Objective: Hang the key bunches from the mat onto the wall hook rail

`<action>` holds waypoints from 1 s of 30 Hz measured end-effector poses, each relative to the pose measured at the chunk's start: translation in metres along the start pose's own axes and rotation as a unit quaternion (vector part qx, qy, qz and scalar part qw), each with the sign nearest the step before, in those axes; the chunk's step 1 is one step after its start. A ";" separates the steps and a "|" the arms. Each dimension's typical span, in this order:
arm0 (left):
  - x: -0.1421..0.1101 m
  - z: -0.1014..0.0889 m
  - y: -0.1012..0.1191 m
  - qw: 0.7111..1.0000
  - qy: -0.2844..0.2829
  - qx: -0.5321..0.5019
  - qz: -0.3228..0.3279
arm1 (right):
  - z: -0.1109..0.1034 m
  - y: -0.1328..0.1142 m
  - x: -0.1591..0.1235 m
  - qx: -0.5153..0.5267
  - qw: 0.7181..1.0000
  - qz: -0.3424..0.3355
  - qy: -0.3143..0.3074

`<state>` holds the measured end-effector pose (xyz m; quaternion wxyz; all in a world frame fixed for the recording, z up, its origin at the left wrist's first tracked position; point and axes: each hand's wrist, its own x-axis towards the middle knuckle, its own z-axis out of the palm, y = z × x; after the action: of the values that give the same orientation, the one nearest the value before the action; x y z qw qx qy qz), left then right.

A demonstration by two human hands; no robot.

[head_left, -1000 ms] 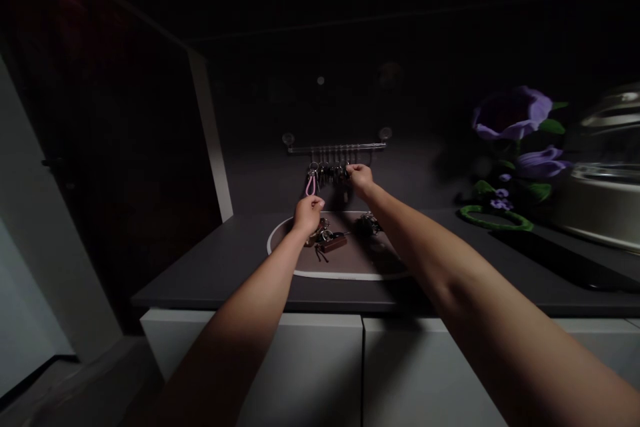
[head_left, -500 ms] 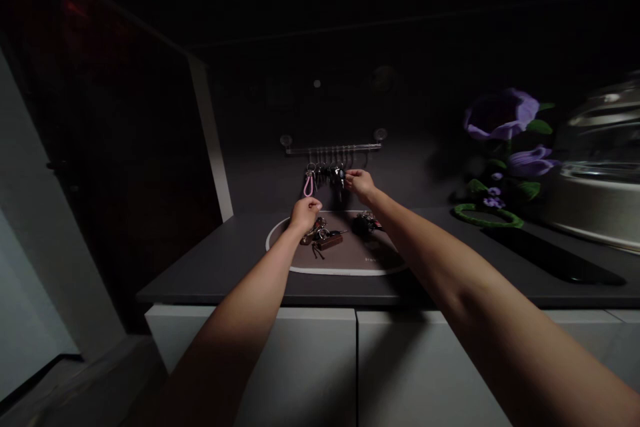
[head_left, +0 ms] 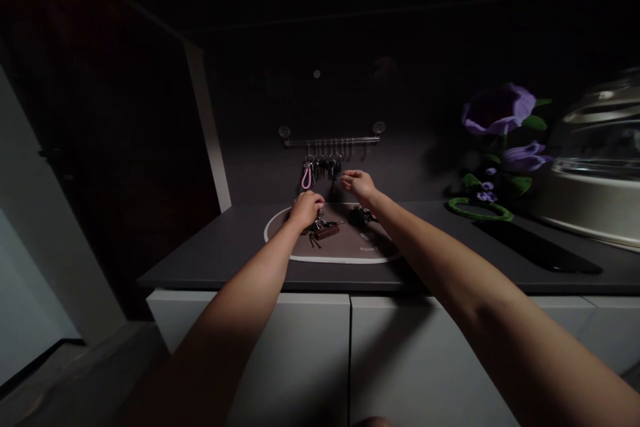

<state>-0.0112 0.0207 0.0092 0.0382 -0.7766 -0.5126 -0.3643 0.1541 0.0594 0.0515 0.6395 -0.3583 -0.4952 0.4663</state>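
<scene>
My left hand (head_left: 306,209) is low over a bunch of keys (head_left: 320,221) on the oval mat (head_left: 345,255), its bent fingers pointing down at the bunch. Whether they touch it I cannot make out. A brown tag (head_left: 327,232) lies at the near side of that bunch. Just right of the hanging keys (head_left: 327,167), my right hand (head_left: 357,183) is raised with fingers slightly apart and nothing visible in them. These keys hang from hooks on a clear rail (head_left: 333,141), with a pink loop (head_left: 307,177) at the left end. Another dark key bunch (head_left: 361,215) lies below my right hand.
A dark counter (head_left: 200,260) runs above white cabinet doors (head_left: 300,333). To the right stand purple fabric flowers (head_left: 500,113) with a green ring base (head_left: 480,210), a flat black object (head_left: 545,247) and a large clear-topped appliance (head_left: 585,193). A dark wall is behind the rail.
My left hand has gone from a closed pose to fingers lowered over the keys on the mat. My right hand has come away from the hanging keys. The view has tilted slightly down.
</scene>
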 end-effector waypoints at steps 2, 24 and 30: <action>-0.002 0.001 0.001 0.999 -0.014 0.029 0.016 | 0.000 -0.001 -0.008 -0.001 1.000 0.002 -0.011; -0.006 -0.006 0.001 0.989 -0.070 0.128 0.019 | -0.015 0.021 -0.056 -0.414 0.890 -0.175 -0.073; -0.005 -0.008 0.005 0.996 -0.050 0.073 -0.010 | -0.012 0.022 -0.057 -0.470 0.854 -0.201 -0.096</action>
<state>-0.0125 0.0113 0.0135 0.0658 -0.7837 -0.5467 -0.2874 0.1559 0.0123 0.0108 0.4237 -0.4626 -0.7755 0.0713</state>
